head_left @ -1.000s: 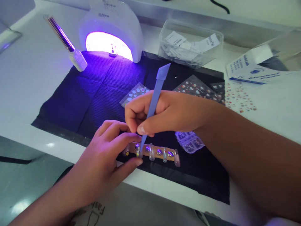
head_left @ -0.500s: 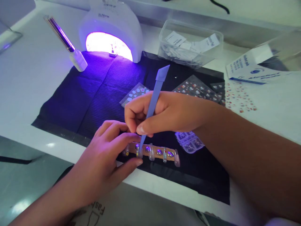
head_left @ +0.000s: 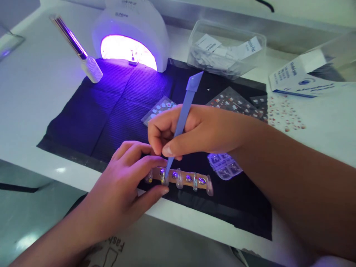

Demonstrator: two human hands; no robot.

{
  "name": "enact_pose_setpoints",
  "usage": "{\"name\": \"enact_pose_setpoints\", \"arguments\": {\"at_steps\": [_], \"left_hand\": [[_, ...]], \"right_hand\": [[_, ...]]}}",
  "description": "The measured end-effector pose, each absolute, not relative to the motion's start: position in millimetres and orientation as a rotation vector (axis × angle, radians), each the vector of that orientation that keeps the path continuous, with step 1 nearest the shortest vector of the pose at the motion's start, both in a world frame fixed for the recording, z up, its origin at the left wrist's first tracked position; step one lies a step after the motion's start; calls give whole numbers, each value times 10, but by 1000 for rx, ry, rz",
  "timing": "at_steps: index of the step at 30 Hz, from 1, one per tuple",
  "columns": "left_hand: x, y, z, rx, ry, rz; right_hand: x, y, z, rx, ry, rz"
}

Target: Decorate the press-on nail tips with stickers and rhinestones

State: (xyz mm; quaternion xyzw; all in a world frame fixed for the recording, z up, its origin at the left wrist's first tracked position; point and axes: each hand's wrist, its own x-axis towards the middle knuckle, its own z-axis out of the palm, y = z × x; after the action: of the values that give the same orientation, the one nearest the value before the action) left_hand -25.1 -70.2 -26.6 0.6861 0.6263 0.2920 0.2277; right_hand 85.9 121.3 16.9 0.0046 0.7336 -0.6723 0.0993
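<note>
My right hand (head_left: 189,129) pinches a lilac flat plastic cuticle pusher (head_left: 185,107), its broad slanted end pointing up. The narrow lower end touches a clear false nail tip (head_left: 166,181) that bears a small yellow decoration. This tip stands on a brown strip (head_left: 184,182) with silver round studs, along with several other false nails. My left hand (head_left: 133,172) is closed around the strip's left part, thumb in front and index finger behind the worked nail. Its fingers hide some of the strip's left end.
A lit white nail lamp (head_left: 130,22) stands at the back, beside a white-capped brush bottle (head_left: 92,69). Sticker sheets (head_left: 230,102) and a small clear compartment box (head_left: 225,167) lie on the black mat (head_left: 75,111). Behind are a pad-filled plastic tub (head_left: 226,70) and an alcohol-pad box (head_left: 303,78).
Almost nothing differs. The view has shifted slightly, and the pusher stays against the same nail while both hands keep their hold.
</note>
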Motion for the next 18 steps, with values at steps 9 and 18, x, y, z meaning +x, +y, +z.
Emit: {"name": "enact_pose_setpoints", "arguments": {"at_steps": [9,18], "left_hand": [[-253,-709,-272,1897,1730,808],[-247,-693,-278,1902,1711,820]], "right_hand": [[845,1214,167,4,2239,-1911],[860,1210,188,41,2181,-1963]]}}
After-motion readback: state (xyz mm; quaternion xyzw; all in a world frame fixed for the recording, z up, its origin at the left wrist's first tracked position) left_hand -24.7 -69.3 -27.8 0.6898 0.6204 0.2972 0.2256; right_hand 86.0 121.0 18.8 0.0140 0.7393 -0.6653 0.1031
